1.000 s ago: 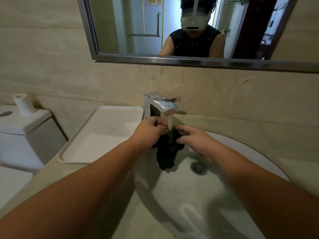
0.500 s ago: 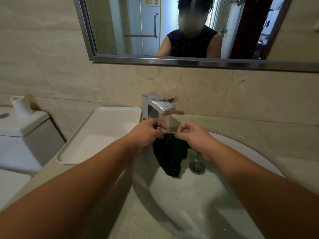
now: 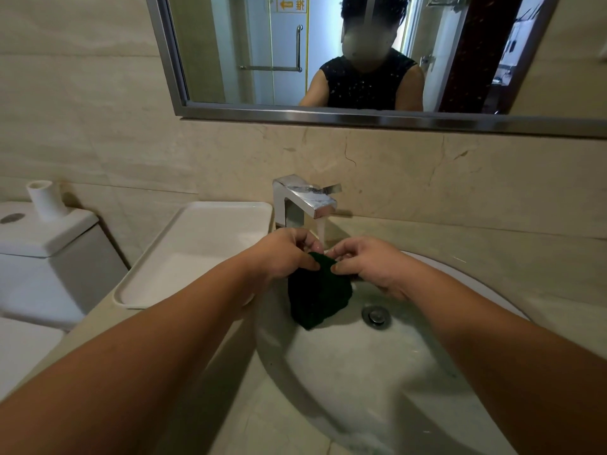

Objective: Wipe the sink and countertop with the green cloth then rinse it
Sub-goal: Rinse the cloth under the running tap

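The dark green cloth (image 3: 318,293) hangs over the white sink basin (image 3: 348,372), just under the chrome faucet (image 3: 308,200). A stream of water (image 3: 321,232) runs from the spout onto the cloth's top edge. My left hand (image 3: 285,256) pinches the cloth's upper left edge. My right hand (image 3: 368,262) pinches its upper right edge, thumb tips nearly touching. The cloth's lower part droops to the left of the drain (image 3: 376,315). The beige countertop (image 3: 492,257) surrounds the basin.
A white rectangular tray (image 3: 193,254) lies on the counter left of the faucet. Further left stands a toilet tank (image 3: 42,257) with a paper roll (image 3: 44,198) on its lid. A framed mirror (image 3: 328,114) hangs above the tiled wall.
The cloth has been spread wider between my hands and lifted closer under the running water. The camera view has shifted slightly.
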`<state>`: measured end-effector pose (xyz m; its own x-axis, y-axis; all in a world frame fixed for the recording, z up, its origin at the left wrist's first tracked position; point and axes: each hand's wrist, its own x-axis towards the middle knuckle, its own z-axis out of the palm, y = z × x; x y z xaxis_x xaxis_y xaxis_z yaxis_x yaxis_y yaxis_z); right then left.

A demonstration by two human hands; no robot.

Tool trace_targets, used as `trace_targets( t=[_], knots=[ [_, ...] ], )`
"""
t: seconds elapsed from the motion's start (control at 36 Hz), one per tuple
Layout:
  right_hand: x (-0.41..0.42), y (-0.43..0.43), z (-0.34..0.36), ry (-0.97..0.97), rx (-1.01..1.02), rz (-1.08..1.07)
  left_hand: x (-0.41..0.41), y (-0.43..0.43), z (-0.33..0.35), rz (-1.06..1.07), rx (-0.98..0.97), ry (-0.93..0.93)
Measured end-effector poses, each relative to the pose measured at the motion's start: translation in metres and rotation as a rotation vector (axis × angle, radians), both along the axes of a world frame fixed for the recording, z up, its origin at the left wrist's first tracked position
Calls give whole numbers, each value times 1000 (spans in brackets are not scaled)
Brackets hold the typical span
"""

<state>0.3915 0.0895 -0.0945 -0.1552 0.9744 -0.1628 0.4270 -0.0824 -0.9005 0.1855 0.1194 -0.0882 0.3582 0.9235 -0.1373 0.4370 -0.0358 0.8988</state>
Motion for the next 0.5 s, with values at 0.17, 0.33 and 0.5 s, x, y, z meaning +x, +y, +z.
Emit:
trace_targets(
  t=[0.17,0.33,0.5],
  knots=[
    [1,0,-3,53,62,-44,-8,-3,6,-62,-113,-60],
    [-1,-4,-1,161,126,-171,-9,-6,7,-115,-184,-94],
    [-4,-4,3,184,149,-174,-3,-8,0,-60,-50,-4]
  ],
)
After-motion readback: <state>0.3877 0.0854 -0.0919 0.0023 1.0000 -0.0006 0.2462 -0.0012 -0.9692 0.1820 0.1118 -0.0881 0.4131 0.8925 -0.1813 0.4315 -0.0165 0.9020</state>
